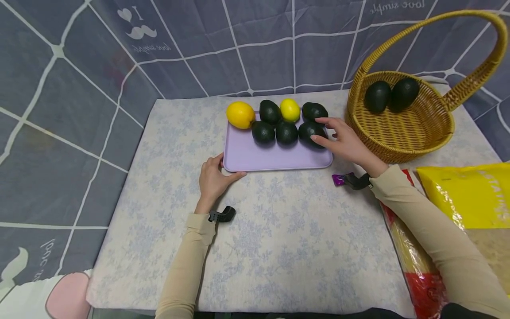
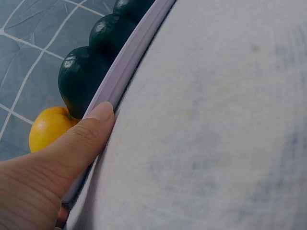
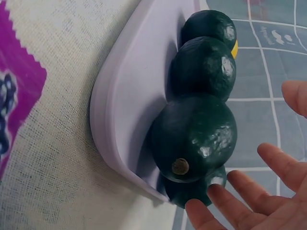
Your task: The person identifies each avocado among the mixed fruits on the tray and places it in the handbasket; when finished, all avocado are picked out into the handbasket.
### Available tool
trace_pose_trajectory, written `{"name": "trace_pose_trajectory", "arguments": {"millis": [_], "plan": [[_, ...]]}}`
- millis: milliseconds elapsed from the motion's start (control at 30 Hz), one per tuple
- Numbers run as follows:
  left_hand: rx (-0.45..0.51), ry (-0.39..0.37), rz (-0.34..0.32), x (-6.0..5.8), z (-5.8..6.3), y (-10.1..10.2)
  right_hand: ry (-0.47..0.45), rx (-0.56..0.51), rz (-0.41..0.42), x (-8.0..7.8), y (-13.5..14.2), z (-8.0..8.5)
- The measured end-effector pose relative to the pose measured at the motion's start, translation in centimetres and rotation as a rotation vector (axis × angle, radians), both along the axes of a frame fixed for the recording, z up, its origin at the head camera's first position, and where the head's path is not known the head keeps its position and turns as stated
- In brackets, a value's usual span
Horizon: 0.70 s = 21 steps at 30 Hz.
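Observation:
A lilac tray holds several dark green avocados in two rows. In the back row sits a bright yellow lemon; a larger deep-yellow fruit lies at the back left corner. My left hand grips the tray's front left corner, thumb on the front rim and fingers at the left side. At the tray's right end my right hand hovers with spread, loosely bent fingers by the front right avocado. In the right wrist view its fingertips stand apart from that avocado.
A golden wicker basket with a tall handle stands at the back right, two avocados inside. Yellow and red packages lie at the right edge. A small purple packet is near my right wrist. Grey curtain surrounds the table.

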State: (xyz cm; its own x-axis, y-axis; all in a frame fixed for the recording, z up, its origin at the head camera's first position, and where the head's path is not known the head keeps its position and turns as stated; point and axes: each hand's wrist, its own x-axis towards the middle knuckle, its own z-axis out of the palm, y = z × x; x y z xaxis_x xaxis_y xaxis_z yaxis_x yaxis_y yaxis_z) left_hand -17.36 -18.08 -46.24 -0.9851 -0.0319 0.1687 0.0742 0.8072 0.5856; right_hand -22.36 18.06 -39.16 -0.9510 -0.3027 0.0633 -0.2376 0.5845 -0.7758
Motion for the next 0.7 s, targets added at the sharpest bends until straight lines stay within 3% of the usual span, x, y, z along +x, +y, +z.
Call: {"name": "trace_pose_trajectory", "arguments": {"millis": [700], "plan": [[-0.003,-0.009,0.000,-0.1,-0.1,-0.1,-0.076,0.071,-0.029,-1.5,-0.4,-1.3]]}}
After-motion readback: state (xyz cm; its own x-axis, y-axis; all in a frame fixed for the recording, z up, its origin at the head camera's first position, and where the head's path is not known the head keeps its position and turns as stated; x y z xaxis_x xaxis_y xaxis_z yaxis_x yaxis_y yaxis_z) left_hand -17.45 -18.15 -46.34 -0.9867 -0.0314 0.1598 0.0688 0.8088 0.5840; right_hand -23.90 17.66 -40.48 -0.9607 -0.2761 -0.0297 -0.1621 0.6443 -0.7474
